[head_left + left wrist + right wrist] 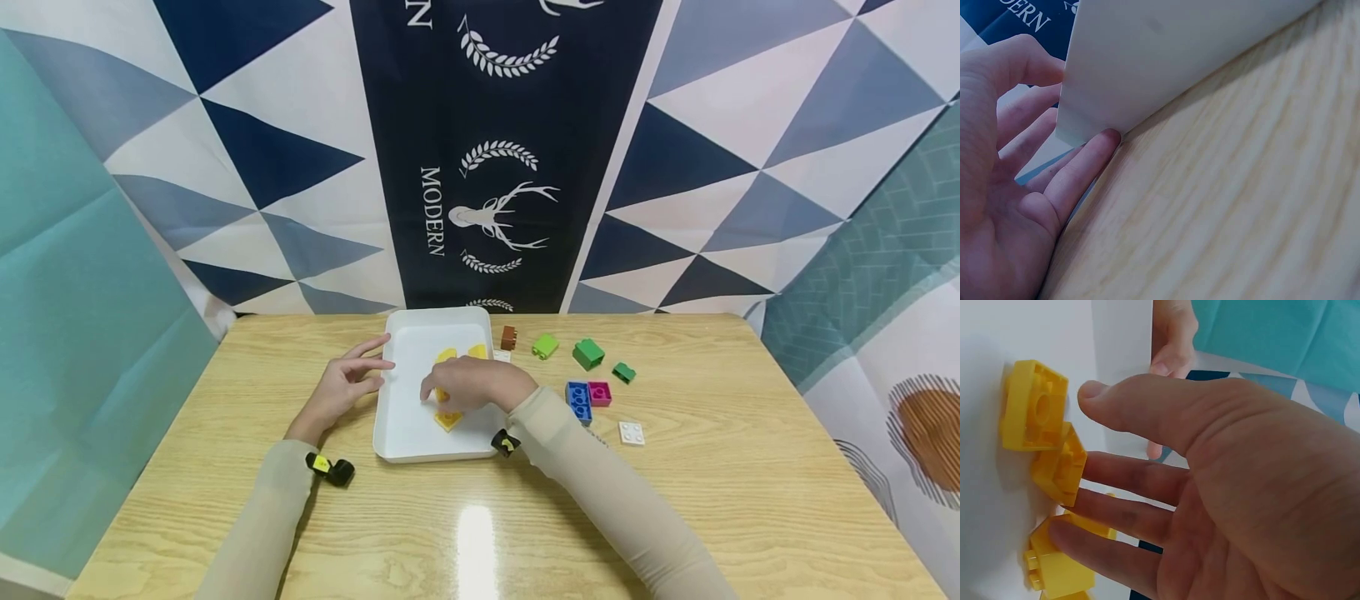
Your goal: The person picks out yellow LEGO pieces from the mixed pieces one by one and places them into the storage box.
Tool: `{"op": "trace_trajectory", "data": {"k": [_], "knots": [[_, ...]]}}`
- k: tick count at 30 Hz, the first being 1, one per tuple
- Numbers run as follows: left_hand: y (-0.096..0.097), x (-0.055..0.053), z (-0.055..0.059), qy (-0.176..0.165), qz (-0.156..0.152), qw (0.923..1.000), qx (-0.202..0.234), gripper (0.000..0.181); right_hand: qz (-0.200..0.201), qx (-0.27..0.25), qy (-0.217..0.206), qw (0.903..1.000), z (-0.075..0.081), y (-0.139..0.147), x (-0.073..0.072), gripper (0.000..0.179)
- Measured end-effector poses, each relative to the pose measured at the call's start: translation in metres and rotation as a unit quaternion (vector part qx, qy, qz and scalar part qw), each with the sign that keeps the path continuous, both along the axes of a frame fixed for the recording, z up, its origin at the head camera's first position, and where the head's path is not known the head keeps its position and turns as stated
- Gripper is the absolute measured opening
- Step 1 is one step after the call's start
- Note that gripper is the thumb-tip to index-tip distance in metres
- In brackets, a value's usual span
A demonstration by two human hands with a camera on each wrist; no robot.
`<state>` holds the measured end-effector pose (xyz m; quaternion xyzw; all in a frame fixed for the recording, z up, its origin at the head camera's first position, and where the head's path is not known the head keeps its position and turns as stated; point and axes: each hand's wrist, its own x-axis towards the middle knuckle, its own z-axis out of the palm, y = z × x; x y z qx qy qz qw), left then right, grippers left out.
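A white tray (405, 435) lies on the wooden table with several yellow toy bricks (448, 421) inside. My left hand (341, 387) is at the tray's left side, its fingertips against the outer wall (1141, 69). Reaching over the tray from the right, my right hand (472, 383) hides part of the bricks in the head view. In the right wrist view its fingers (1122, 512) reach the yellow bricks, while the thumb (1129, 403) stands apart from them. One yellow brick (1035, 406) shows its hollow underside; another (1066, 569) lies below the fingers.
Right of the tray lie a brown brick (508, 337), a lime brick (545, 346), a green brick (588, 354), a smaller green one (623, 372), a blue brick (578, 402) beside a magenta brick (599, 393), and a white brick (632, 432). A patterned cloth (315, 192) hangs behind.
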<state>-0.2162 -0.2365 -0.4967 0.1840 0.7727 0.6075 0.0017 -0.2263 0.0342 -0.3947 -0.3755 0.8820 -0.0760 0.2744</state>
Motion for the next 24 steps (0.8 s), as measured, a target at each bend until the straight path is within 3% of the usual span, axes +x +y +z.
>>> {"op": "trace_trajectory", "data": {"k": [12, 19, 24], "knots": [[0.001, 0.001, 0.001, -0.003, 0.003, 1.0, -0.006, 0.026, -0.011, 0.02, -0.008, 0.9997, 0.016, 0.001, 0.007, 0.042], [0.001, 0.001, 0.001, 0.002, 0.002, 1.0, -0.003, 0.025, -0.011, 0.005, 0.009, 0.9999, 0.029, 0.006, 0.008, 0.042], [0.001, 0.001, 0.0, 0.001, 0.004, 1.0, -0.006, 0.025, -0.01, -0.013, 0.018, 0.9997, 0.029, 0.009, 0.01, 0.041]]}}
